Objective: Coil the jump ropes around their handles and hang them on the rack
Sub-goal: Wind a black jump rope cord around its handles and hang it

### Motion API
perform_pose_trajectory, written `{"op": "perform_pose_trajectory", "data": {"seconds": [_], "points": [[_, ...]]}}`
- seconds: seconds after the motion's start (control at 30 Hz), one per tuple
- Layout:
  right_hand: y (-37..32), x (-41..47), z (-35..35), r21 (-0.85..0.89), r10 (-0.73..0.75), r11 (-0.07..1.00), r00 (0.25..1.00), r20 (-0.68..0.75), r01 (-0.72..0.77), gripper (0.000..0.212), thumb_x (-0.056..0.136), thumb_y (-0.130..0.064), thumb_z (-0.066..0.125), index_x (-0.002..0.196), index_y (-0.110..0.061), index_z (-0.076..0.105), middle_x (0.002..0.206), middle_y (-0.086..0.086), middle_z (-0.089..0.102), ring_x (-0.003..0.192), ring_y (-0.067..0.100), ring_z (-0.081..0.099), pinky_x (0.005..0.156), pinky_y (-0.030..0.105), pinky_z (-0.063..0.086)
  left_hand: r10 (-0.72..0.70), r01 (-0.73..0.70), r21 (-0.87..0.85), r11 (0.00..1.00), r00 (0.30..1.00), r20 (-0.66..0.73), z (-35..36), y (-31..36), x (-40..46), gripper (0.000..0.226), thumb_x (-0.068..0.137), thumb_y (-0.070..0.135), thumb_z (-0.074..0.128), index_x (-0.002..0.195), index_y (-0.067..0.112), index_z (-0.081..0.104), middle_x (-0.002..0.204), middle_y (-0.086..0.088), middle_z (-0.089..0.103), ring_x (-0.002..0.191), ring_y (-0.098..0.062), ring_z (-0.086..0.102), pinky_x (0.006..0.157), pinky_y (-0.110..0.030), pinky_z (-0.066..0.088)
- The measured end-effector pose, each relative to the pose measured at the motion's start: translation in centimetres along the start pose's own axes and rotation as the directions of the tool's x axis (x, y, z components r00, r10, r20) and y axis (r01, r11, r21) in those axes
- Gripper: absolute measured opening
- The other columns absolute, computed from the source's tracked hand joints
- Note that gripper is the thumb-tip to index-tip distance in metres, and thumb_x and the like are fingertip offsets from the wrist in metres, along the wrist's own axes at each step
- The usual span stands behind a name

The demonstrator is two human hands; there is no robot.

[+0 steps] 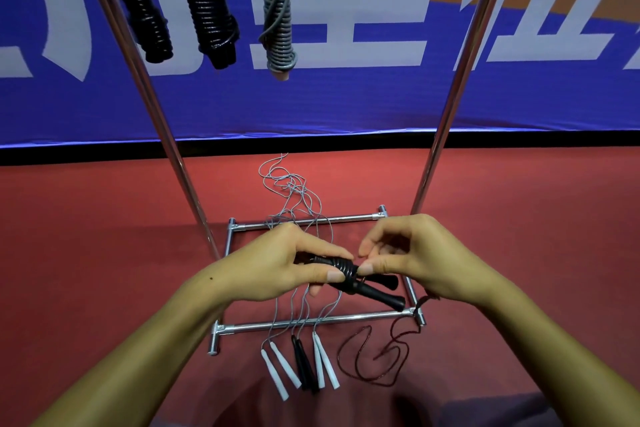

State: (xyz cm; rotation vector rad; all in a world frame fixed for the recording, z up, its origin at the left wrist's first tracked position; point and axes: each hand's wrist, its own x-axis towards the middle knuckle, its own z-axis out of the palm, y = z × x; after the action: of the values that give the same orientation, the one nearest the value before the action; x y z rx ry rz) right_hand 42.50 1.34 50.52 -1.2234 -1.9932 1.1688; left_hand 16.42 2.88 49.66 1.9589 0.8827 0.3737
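My left hand [287, 262] grips a pair of black handles [375, 289] held together, with a few turns of dark rope wound around them near my thumb. My right hand [407, 258] pinches the dark rope right beside those turns. The loose dark red rope [367, 355] trails from my right hand down to the floor in loops. Three coiled ropes hang from the rack at the top: two black ones [207, 7] and a grey one [278, 21].
The chrome rack's base frame [313, 319] lies on the red floor under my hands, its uprights [162, 128] rising left and right. Several uncoiled ropes with white handles [282, 373] and black handles [304, 367] lie at the front, grey cords tangled behind.
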Motion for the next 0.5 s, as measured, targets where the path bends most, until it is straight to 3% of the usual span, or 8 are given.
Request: {"op": "perform_pose_trajectory", "data": {"seconds": [0.1,0.2,0.37,0.5], "points": [[-0.2,-0.1,-0.5,0.119,0.015,0.993,0.999,0.048,-0.020,0.025,0.076,-0.012,0.091,0.093,-0.005,0.074,0.081,0.008,0.077,0.074,0.016,0.070,0.074,0.030,0.056,0.033,-0.027,-0.087,0.996,0.997,0.065,-0.4,0.5,-0.3,0.030,0.099,0.027,0.074,0.128,0.032,0.076,0.070,-0.008,0.070,0.061,-0.015,0.053,0.060,-0.031,0.041],[-0.3,-0.3,-0.7,0.230,0.011,0.973,0.998,0.064,-0.025,0.027,0.073,-0.016,0.092,0.090,-0.009,0.072,0.080,0.017,0.074,0.073,0.029,0.065,0.071,0.045,0.050,0.056,-0.039,-0.190,0.981,0.995,0.085,-0.8,0.8,-0.5,0.032,0.098,0.022,0.074,0.131,0.025,0.075,0.067,-0.002,0.067,0.058,-0.017,0.045,0.055,-0.032,0.037],[-0.4,-0.3,-0.4,0.456,-0.005,0.889,0.996,0.091,-0.037,0.010,0.079,-0.010,0.082,0.081,-0.014,0.073,0.071,0.017,0.065,0.051,0.016,0.053,0.047,0.022,0.045,0.097,-0.061,-0.365,0.929,0.992,0.082,-1.0,1.0,-0.9,0.037,0.099,0.012,0.070,0.136,0.011,0.070,0.071,-0.012,0.070,0.056,-0.022,0.046,0.054,-0.029,0.043],[-0.3,-0.1,0.7,0.589,0.017,0.807,0.999,0.040,-0.038,0.008,0.080,-0.011,0.078,0.080,-0.013,0.070,0.067,0.008,0.065,0.052,0.009,0.054,0.050,0.018,0.044,0.115,-0.083,-0.443,0.893,0.992,0.045,-0.9,1.0,-1.0,0.037,0.101,0.012,0.067,0.138,0.010,0.068,0.073,-0.016,0.071,0.057,-0.025,0.045,0.054,-0.030,0.043]]}}
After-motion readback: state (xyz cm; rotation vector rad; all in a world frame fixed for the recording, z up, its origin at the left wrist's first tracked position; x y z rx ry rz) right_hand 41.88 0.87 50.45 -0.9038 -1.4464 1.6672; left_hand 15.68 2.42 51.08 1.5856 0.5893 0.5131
